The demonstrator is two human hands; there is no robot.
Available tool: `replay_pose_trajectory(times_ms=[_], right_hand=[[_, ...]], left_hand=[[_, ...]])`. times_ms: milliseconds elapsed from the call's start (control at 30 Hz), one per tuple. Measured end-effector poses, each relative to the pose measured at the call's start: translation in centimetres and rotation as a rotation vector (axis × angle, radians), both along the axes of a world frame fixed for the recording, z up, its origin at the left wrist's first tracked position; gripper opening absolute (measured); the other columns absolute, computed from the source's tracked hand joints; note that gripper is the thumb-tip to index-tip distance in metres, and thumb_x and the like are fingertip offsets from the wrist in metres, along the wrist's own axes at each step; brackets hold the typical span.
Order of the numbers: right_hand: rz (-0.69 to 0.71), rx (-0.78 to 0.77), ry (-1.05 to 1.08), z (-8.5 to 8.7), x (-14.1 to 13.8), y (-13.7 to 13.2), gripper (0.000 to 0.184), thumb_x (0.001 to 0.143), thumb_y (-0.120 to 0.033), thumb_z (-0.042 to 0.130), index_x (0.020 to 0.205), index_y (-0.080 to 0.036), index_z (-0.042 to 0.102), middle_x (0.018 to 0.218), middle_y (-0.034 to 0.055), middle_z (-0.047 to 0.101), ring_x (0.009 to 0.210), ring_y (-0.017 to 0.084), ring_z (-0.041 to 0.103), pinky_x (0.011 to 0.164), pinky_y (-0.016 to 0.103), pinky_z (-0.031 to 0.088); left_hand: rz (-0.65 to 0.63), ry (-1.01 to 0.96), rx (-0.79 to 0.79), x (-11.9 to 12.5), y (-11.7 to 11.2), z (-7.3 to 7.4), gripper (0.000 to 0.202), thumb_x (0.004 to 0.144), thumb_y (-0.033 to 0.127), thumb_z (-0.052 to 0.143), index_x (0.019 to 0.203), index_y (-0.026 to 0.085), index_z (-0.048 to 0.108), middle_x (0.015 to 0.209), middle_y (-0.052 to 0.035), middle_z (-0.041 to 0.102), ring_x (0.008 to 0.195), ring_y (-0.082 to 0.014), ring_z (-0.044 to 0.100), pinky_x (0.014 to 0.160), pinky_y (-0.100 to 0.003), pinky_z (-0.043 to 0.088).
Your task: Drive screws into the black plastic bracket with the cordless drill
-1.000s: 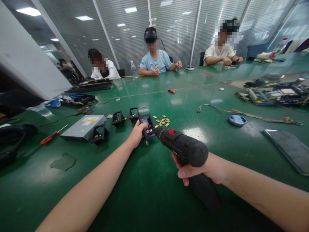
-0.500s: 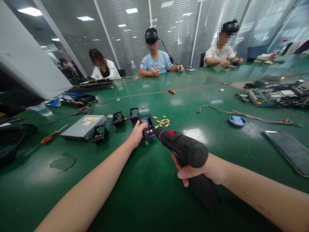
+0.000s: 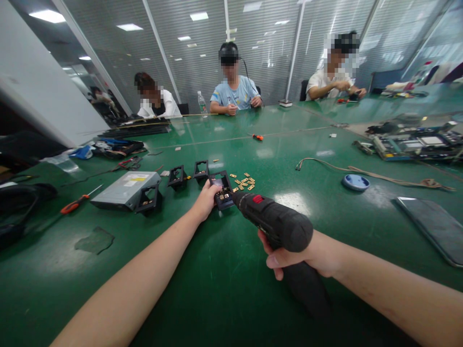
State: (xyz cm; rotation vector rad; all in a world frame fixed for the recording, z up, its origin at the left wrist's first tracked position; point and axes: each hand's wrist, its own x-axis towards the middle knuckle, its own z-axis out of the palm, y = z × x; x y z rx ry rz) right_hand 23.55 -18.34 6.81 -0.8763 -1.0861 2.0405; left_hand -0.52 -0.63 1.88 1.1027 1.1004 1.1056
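Barely anything has shifted. The left hand (image 3: 207,200) still pinches the small black plastic frame (image 3: 221,189) in its fingers on the green bench (image 3: 217,289). The right hand (image 3: 307,253) stays wrapped round the black cordless screwdriver (image 3: 278,224), bit on the same spot.

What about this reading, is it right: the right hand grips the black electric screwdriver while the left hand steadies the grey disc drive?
Not quite. In the head view the left hand holds the small black frame at the tip of the black electric screwdriver, not the grey disc drive, which lies apart, further left. The right hand does grip that screwdriver.
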Motion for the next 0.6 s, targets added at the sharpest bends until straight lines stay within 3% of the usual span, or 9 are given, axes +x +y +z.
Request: replay_pose_trajectory(times_ms=[200,600], right_hand=[[0.001,0.005,-0.024,-0.08,0.0,-0.05,0.043,0.062,-0.02,0.099,0.088,-0.015,0.064,0.073,-0.0035,0.067,0.056,0.015,0.072,0.053,0.025,0.057],[-0.008,0.027,-0.039,0.23,0.06,-0.16,0.046,0.062,-0.022,0.101,0.093,-0.016,0.066,0.074,-0.0029,0.068,0.057,0.017,0.072,0.052,0.025,0.057]], left_hand=[[-0.015,-0.009,0.014,-0.04,0.28,-0.31,0.046,0.067,0.035,0.07,0.111,0.026,0.06,0.089,0.0012,0.068,0.079,-0.0198,0.067,0.071,-0.033,0.058],[-0.02,-0.013,0.004,-0.05,0.13,-0.19,0.049,0.067,0.035,0.071,0.113,0.027,0.059,0.091,0.0005,0.069,0.081,-0.0207,0.068,0.074,-0.034,0.058]])
